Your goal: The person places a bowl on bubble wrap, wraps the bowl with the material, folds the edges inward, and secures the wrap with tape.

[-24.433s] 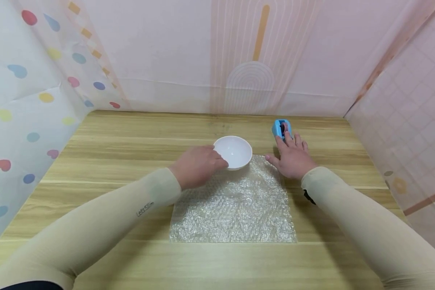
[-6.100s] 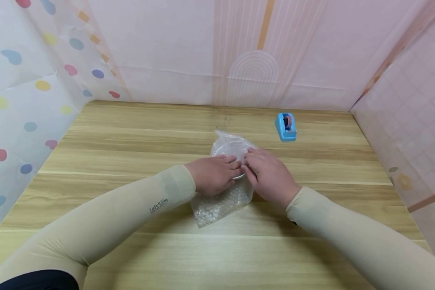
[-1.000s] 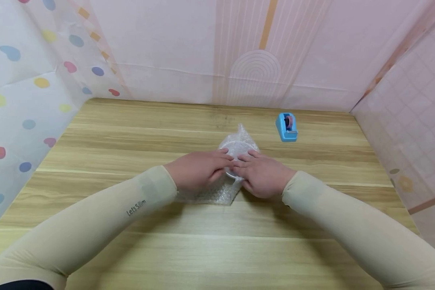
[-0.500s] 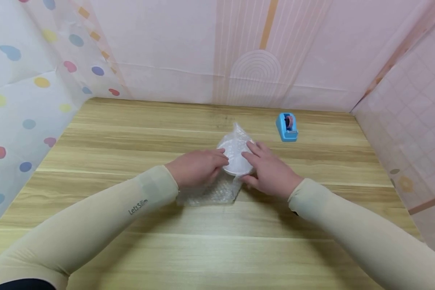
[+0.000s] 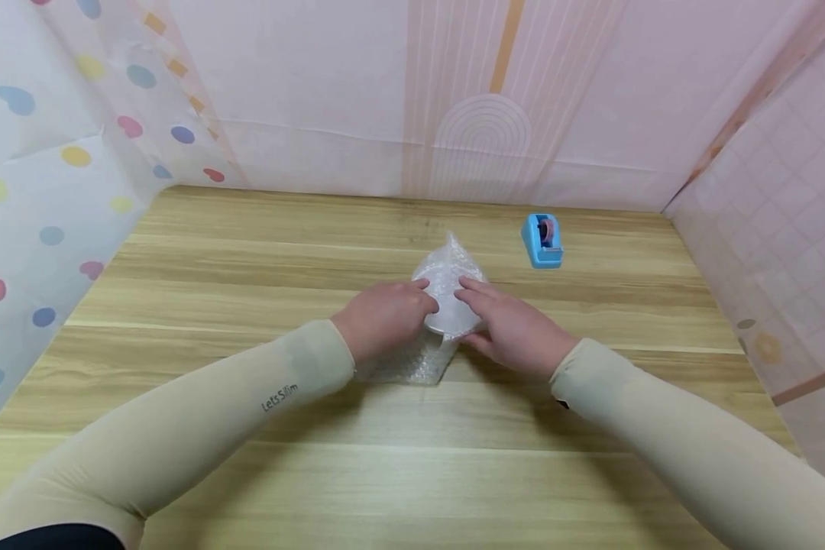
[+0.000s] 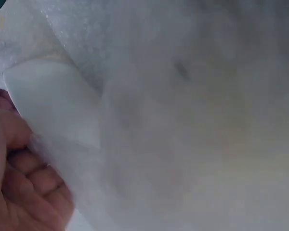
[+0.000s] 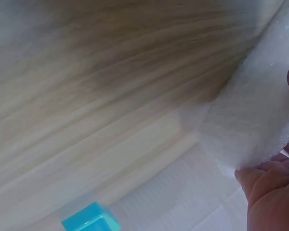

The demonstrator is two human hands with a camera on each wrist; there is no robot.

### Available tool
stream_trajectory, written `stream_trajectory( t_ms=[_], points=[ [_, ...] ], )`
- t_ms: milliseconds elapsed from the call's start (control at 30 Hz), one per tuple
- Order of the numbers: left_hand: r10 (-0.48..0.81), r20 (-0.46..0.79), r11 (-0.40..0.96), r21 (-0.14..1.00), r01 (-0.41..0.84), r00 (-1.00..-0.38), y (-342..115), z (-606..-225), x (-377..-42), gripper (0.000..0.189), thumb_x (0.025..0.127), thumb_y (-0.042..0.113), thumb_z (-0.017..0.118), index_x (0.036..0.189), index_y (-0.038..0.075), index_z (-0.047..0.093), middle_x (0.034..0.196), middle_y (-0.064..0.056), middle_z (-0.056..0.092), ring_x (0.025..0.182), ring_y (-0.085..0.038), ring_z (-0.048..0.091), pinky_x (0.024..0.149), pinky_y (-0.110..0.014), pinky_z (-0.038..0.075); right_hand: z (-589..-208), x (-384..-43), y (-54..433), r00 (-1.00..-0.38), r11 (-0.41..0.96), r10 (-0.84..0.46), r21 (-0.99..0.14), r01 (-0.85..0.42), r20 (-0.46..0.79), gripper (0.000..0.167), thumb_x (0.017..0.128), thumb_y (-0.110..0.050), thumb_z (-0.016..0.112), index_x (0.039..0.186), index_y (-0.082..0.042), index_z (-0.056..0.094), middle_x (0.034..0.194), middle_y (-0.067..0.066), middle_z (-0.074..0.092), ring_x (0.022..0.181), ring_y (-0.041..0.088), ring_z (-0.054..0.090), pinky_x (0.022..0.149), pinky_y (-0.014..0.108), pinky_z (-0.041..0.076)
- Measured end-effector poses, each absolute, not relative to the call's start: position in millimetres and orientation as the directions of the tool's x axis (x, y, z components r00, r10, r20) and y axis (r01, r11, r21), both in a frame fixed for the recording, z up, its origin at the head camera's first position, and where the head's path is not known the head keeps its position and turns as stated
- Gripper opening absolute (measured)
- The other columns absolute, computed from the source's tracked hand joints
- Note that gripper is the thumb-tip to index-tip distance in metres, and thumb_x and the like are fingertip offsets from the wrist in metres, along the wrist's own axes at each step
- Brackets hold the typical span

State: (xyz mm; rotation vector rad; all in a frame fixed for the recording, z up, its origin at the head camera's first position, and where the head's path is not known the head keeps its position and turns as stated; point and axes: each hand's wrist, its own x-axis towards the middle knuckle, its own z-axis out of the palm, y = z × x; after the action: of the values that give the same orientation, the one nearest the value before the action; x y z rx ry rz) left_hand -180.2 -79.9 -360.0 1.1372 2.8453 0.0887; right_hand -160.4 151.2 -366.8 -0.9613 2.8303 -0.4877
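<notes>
A white bowl (image 6: 53,101) sits in bubble wrap (image 5: 419,365) at the middle of the table. The wrap covers its top and rises to a point on the far side, while a loose flap lies toward the near left. My left hand (image 5: 392,315) pinches the wrap at the bowl's left rim with curled fingers. On the right side, my right hand (image 5: 519,325) holds the wrapped bowl, fingers over the top and thumb at the near edge. Wrap and hands hide much of the bowl. The right wrist view shows fingers (image 7: 267,180) against the wrap's side.
A blue tape dispenser (image 5: 541,241) with a pink roll stands at the back right, apart from the hands. The wood-grain table (image 5: 399,466) is bounded by a pink patterned backdrop (image 5: 302,99) behind and patterned sheets at both sides.
Earlier the bowl stood open on the flat wrap; now the wrap is folded over it. Within the last second, my right hand has drawn back from the bowl's top toward its right side.
</notes>
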Motion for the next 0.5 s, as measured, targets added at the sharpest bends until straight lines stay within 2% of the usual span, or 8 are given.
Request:
stream_trajectory(
  t_ms=[133,267,367,500],
  points=[
    [0.724,-0.056,0.687,0.154,0.710,-0.688,-86.9,-362.4,-182.8,0.019,0.105,0.011,0.053,0.103,0.013,0.072,0.122,-0.008,0.077,0.144,-0.026,0.057,0.111,-0.047,0.055,-369.2,-159.5,153.1,-0.746,0.719,-0.665,-0.244,-0.651,0.029,0.054,0.100,-0.023,0.074,0.147,-0.002,0.059,0.163,0.019,0.047,0.151,0.039,0.047,0.124,0.052,0.042],
    [0.783,-0.056,0.620,0.162,0.768,-0.620,-95.3,-361.4,-183.1,0.028,0.109,0.021,0.051,0.121,0.008,0.072,0.135,-0.009,0.072,0.150,-0.030,0.049,0.123,-0.046,0.044,-372.8,-158.0,154.2,-0.694,0.687,-0.720,-0.128,-0.715,0.011,0.048,0.106,-0.018,0.062,0.149,0.003,0.055,0.163,0.023,0.045,0.154,0.042,0.040,0.129,0.054,0.032],
    [0.811,-0.064,0.585,0.142,0.799,-0.582,-98.0,-359.7,-183.2,0.035,0.108,0.020,0.052,0.133,0.004,0.070,0.143,-0.009,0.068,0.152,-0.031,0.047,0.126,-0.045,0.040,-372.8,-157.3,153.7,-0.668,0.667,-0.743,-0.086,-0.740,-0.020,0.047,0.108,-0.013,0.052,0.152,0.005,0.050,0.166,0.024,0.040,0.157,0.042,0.034,0.132,0.054,0.027],
    [0.831,-0.051,0.555,0.124,0.822,-0.554,-97.8,-360.8,-185.2,0.030,0.107,0.017,0.053,0.126,0.006,0.073,0.140,-0.006,0.071,0.150,-0.031,0.049,0.125,-0.044,0.041,-371.7,-158.9,150.6,-0.629,0.632,-0.775,-0.048,-0.774,-0.056,0.051,0.109,-0.015,0.048,0.158,0.000,0.044,0.169,0.017,0.037,0.159,0.037,0.031,0.133,0.054,0.024]
  ],
)
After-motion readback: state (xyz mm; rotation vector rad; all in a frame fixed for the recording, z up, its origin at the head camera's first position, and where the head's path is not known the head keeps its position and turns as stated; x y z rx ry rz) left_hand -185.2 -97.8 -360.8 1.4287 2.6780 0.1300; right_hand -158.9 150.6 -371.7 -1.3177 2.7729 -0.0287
